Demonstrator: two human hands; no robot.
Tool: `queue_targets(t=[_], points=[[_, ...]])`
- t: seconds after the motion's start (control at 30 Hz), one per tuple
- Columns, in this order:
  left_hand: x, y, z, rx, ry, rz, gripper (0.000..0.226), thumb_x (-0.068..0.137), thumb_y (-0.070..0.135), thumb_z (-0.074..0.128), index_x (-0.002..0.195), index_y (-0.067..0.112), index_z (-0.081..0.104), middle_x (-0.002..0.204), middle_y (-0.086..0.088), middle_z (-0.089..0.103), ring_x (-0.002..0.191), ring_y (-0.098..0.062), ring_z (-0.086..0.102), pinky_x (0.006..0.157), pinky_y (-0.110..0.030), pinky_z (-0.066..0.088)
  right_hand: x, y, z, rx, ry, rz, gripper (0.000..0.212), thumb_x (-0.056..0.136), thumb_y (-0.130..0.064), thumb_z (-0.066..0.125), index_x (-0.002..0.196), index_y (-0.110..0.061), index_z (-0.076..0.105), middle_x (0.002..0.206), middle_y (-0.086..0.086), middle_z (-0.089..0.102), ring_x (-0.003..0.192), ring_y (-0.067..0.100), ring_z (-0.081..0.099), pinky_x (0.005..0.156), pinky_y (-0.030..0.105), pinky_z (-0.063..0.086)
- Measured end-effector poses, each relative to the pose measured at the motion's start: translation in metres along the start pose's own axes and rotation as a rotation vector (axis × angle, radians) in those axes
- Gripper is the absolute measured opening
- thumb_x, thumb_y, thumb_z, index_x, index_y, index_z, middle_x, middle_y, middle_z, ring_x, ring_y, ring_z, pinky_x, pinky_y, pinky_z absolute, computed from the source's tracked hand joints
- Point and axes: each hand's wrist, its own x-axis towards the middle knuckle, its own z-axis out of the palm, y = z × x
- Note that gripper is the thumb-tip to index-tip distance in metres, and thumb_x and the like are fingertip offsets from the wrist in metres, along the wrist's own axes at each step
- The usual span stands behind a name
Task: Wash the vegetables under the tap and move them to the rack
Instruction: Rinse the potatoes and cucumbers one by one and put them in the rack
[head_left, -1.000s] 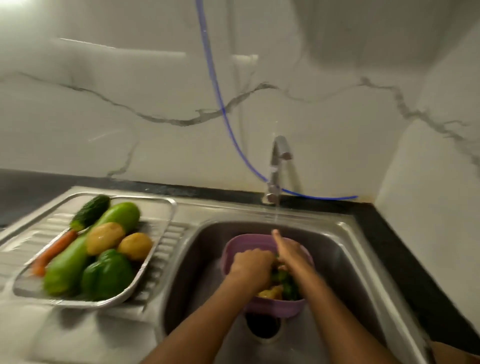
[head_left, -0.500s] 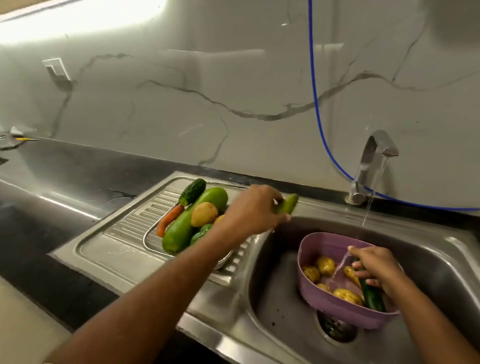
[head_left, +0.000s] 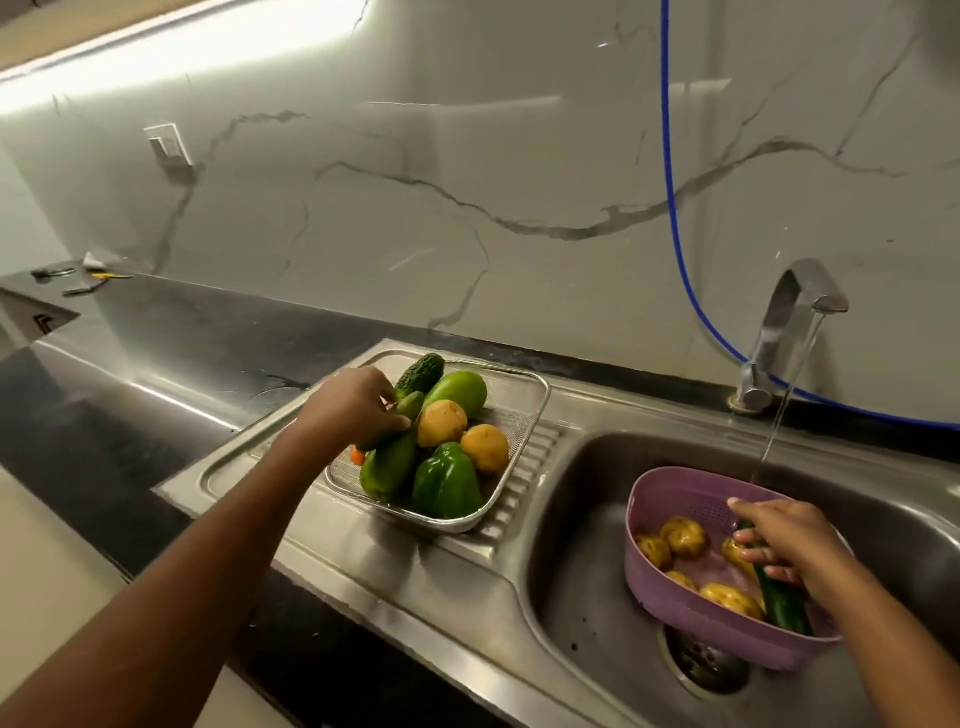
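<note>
Left hand (head_left: 358, 410), arm stretched toward ten o'clock, pinches a small cucumber (head_left: 402, 415) over the rack (head_left: 524, 415). Right hand (head_left: 779, 540), at four o'clock, grips a dark cucumber (head_left: 782, 603) in the purple basket (head_left: 675, 499).

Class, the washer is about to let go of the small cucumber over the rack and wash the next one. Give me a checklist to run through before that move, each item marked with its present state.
1. Left hand has the small cucumber over the metal rack: ok.
2. Small cucumber fully resting on the pile: cannot tell.
3. Room left in the rack beside the green pepper and potatoes: ok, though crowded.
4. Tap running: ok.
5. Right hand has a grip on the dark cucumber in the purple colander: ok.
6. Dark cucumber under the stream: not ok, water falls behind the hand.
</note>
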Motion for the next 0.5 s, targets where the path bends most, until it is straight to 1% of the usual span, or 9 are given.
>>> queue_targets(t=[0.13, 0.23, 0.3, 0.33, 0.4, 0.47, 0.5], points=[[0.004, -0.002, 0.009, 0.004, 0.017, -0.009, 0.043, 0.089, 0.040, 0.076, 0.125, 0.019, 0.071, 0.118, -0.008, 0.072, 0.104, -0.027, 0.067, 0.085, -0.033, 0.054, -0.001, 0.002, -0.001, -0.001, 0.003, 0.001, 0.025, 0.099, -0.034, 0.068, 0.107, -0.010, 0.068, 0.093, 0.015, 0.075, 0.087, 0.033, 0.073, 0.054, 0.030, 0.046], [0.008, -0.001, 0.013, 0.047, 0.032, -0.031, 0.042, 0.092, 0.039, 0.071, 0.130, 0.020, 0.068, 0.123, -0.009, 0.070, 0.110, -0.029, 0.065, 0.086, -0.036, 0.054, 0.001, 0.002, 0.000, 0.006, 0.001, -0.001, 0.024, 0.098, -0.034, 0.069, 0.105, -0.011, 0.069, 0.092, 0.015, 0.075, 0.088, 0.034, 0.073, 0.055, 0.030, 0.047], [0.007, 0.003, 0.013, 0.081, 0.053, -0.058, 0.041, 0.095, 0.038, 0.068, 0.129, 0.016, 0.067, 0.125, -0.012, 0.067, 0.111, -0.032, 0.064, 0.088, -0.039, 0.053, 0.004, 0.002, 0.000, 0.015, 0.003, -0.001, 0.025, 0.098, -0.034, 0.069, 0.105, -0.010, 0.069, 0.092, 0.014, 0.075, 0.085, 0.032, 0.073, 0.055, 0.030, 0.047], [0.005, 0.007, 0.012, 0.100, 0.085, -0.063, 0.040, 0.096, 0.038, 0.066, 0.127, 0.014, 0.067, 0.124, -0.014, 0.066, 0.111, -0.034, 0.063, 0.088, -0.041, 0.053, 0.005, 0.002, 0.000, 0.014, 0.006, -0.001, 0.025, 0.098, -0.034, 0.069, 0.105, -0.010, 0.069, 0.092, 0.014, 0.075, 0.084, 0.031, 0.073, 0.054, 0.029, 0.047], [-0.004, 0.021, 0.010, 0.132, 0.242, -0.018, 0.038, 0.096, 0.039, 0.065, 0.125, 0.015, 0.067, 0.122, -0.013, 0.068, 0.110, -0.035, 0.063, 0.090, -0.044, 0.049, 0.006, 0.003, -0.001, -0.003, 0.010, -0.006, 0.026, 0.098, -0.034, 0.069, 0.105, -0.010, 0.070, 0.092, 0.014, 0.075, 0.081, 0.030, 0.072, 0.053, 0.028, 0.047], [-0.019, 0.050, 0.010, 0.080, 0.410, 0.107, 0.037, 0.095, 0.043, 0.066, 0.126, 0.023, 0.068, 0.119, -0.004, 0.072, 0.111, -0.030, 0.065, 0.092, -0.043, 0.046, 0.004, 0.005, -0.003, -0.050, 0.038, -0.042, 0.027, 0.098, -0.035, 0.068, 0.103, -0.009, 0.072, 0.090, 0.013, 0.075, 0.079, 0.029, 0.071, 0.058, 0.032, 0.049], [-0.027, 0.067, 0.009, 0.019, 0.440, 0.169, 0.037, 0.095, 0.047, 0.064, 0.127, 0.028, 0.068, 0.117, 0.002, 0.074, 0.111, -0.026, 0.066, 0.094, -0.043, 0.045, 0.003, 0.005, -0.003, -0.120, 0.070, -0.079, 0.028, 0.098, -0.037, 0.067, 0.099, -0.010, 0.073, 0.087, 0.013, 0.074, 0.079, 0.030, 0.070, 0.064, 0.037, 0.052]])
